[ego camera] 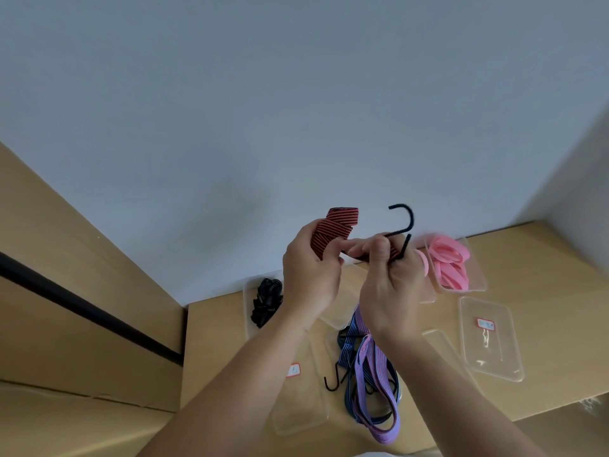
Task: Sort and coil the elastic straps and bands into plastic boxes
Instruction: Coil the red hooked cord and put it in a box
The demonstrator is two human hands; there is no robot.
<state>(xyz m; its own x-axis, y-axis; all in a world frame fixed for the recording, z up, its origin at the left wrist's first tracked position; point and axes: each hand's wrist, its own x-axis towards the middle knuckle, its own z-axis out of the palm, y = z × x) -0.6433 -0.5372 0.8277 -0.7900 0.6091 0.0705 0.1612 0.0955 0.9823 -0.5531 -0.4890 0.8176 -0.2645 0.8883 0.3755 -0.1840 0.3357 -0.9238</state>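
Both grips clamped on the same piece: left hand [309, 275] is curled round a partly wound red-and-black strap [336, 229], and right hand [392, 285] pinches its free end at the base of the black hook [403, 222]. The strap is held up in the air over the back of the desk [543, 291], touching no box. From the wraps showing above the left fingers, I'd say the coil is about finished, with only the hook end left to tuck. Done so far, as it looks: pink bands [449, 263] sit in the back right box [479, 285] and black bands [267, 301] in the back left box [247, 318]. Not done: a tangle of blue and purple straps [369, 374] lies loose in the middle, partly over a clear tray, with another hook [331, 379] sticking out at its left. The labelled box [494, 367] on the right and the front left box [296, 417] look empty. Call it roughly half way: finish this coil, box it, then untangle and coil the rest.
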